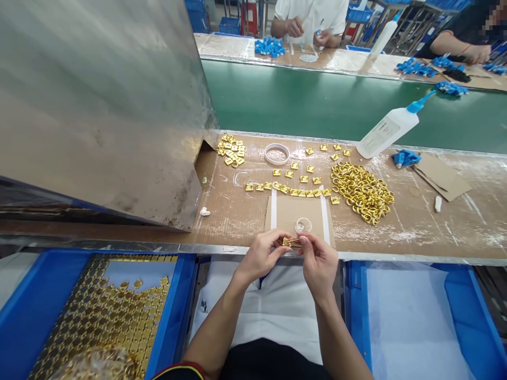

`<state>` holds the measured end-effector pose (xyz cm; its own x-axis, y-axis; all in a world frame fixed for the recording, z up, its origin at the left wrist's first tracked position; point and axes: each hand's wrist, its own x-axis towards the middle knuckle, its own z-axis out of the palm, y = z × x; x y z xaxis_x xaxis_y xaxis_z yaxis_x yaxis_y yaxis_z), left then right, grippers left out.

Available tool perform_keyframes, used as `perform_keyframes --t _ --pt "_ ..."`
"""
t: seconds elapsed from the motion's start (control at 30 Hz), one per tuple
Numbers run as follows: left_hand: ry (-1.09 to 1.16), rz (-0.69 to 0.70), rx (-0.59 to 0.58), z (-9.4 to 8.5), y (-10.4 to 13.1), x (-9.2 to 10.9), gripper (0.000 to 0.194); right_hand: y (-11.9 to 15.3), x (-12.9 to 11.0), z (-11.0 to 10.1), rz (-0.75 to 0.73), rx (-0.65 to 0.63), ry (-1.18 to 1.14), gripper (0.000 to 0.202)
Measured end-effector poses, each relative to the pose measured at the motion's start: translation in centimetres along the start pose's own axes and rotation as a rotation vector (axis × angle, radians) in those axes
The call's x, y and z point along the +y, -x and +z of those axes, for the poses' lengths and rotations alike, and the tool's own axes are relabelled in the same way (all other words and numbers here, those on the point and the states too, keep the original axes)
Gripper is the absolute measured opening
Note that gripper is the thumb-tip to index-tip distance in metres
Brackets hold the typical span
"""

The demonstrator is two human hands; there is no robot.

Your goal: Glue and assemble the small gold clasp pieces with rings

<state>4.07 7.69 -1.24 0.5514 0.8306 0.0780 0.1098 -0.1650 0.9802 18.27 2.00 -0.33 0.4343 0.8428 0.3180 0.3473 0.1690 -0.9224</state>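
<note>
My left hand [261,254] is closed, pinching a small gold-coloured metal piece [286,242] between thumb and fingers at the near edge of the bench. My right hand [320,266] is closed on a thin stick [294,240], its tip at the gold piece. Just beyond my fingers a small clear round dish [303,225] sits on a cardboard sheet [285,214] taped down with white strips. A row of gold square pieces [294,192] curves along the far side of the sheet, with several more scattered behind. To the right lies a heap of gold rings [362,192].
A white-and-blue squeeze bottle [386,132] stands tilted by the green conveyor belt [285,97]. A roll of tape [277,153] lies behind the row. A metal housing [119,105] rises at left. Blue trays [170,316] flank my lap. Two people sit opposite.
</note>
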Motion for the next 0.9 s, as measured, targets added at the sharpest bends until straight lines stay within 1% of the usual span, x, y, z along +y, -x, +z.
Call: perform_keyframes --t 0.1,0.3,0.47,0.8,0.9 --pt "0.003 0.003 0.001 -0.05 -0.01 0.09 0.014 0.03 0.12 0.05 0.014 -0.001 -0.019 0.021" --pt "-0.022 -0.005 -0.002 -0.07 0.03 0.1 0.014 0.04 0.1 0.0 0.063 -0.011 -0.039 0.025" --pt "-0.009 -0.001 -0.006 -0.04 0.02 0.05 0.014 0.07 0.0 0.03 0.082 0.006 -0.064 0.027" --pt "-0.022 -0.011 -0.005 -0.06 0.0 0.25 0.016 0.09 0.21 0.07 0.11 0.015 -0.048 0.03" --pt "-0.03 -0.02 -0.008 -0.06 0.02 0.24 0.016 0.11 0.26 0.05 0.099 0.019 -0.058 0.027"
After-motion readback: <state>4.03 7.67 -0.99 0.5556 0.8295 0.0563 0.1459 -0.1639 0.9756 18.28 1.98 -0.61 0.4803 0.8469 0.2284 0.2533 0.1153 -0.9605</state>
